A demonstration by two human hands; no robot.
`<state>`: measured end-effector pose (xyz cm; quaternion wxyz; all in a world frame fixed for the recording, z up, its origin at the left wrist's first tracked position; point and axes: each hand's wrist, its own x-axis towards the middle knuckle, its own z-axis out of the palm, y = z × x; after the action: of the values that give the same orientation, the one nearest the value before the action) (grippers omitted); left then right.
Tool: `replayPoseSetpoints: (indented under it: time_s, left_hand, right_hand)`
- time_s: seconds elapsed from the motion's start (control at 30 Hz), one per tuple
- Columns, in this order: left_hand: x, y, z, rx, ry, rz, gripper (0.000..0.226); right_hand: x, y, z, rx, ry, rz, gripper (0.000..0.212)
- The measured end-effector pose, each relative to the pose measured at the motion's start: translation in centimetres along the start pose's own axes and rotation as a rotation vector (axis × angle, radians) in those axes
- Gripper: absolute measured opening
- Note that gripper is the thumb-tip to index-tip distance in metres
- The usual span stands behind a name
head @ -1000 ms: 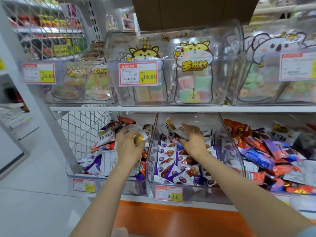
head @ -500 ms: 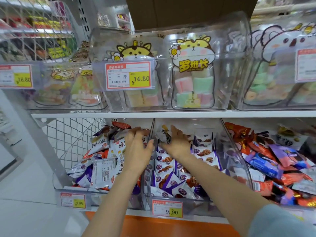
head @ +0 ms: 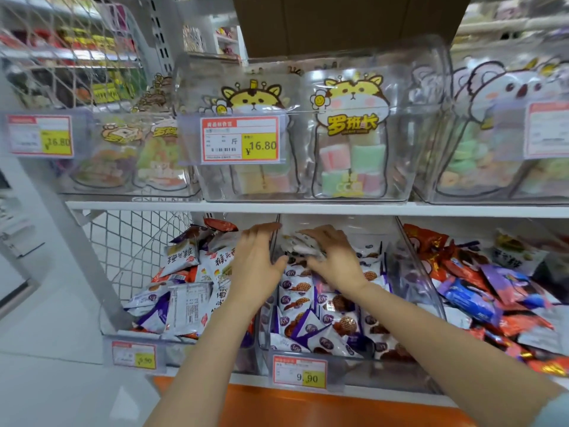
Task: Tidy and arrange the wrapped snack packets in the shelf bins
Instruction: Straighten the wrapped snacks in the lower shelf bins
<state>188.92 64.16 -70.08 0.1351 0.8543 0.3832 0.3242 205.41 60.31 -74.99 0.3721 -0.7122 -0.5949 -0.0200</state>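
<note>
closer together than a second ago, both hands meet at the divider (head: 275,241): left hand (head: 254,266) flat against it, grip empty; right hand (head: 337,263) curls its grip over white packets (head: 300,245) i see deep in the middle bin (head: 409,266).

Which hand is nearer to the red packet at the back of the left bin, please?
Left. The left hand is just right of the red packet; the right hand is farther right, holding white packets in the middle bin.
</note>
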Motion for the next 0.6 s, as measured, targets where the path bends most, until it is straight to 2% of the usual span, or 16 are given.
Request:
replayPoseSetpoints:
  time_s: [0.07,0.13,0.2,0.3,0.43,0.5,0.6]
  left_hand:
    - [-0.1,0.4,0.0,0.073,-0.070,0.064,0.057]
    - [-0.2,0.7,0.2,0.103,-0.124,0.141,0.064]
    - [-0.5,1.1,0.1,0.096,-0.120,0.220,0.059]
    - [-0.9,1.4,-0.1,0.048,-0.077,0.293,0.044]
    - [-1.0,0.2,-1.1,0.057,0.076,0.202,0.033]
    - [-0.9,-1.0,-1.8,0.124,0.132,0.127,0.036]
    - [-0.9,-2.5,-2.6,0.213,0.152,0.043,0.044]
  right_hand:
    - [-1.2,-1.0,-1.9,0.105,-0.018,-0.028,0.050]
    - [-2.4,-2.5,-3.6,0.263,-0.040,0.024,0.046]
    - [-3.5,-3.9,-4.8,0.352,-0.032,0.027,0.042]
    - [-4.9,-4.4,-6.0,0.342,0.000,-0.008,0.047]
    - [-6.4,-3.9,-6.7,0.256,-0.086,0.131,0.059]
    - [-7.0,-3.6,-6.6,0.285,-0.226,0.184,0.050]
    - [-7.7,-2.9,-6.0,0.179,-0.383,0.155,0.032]
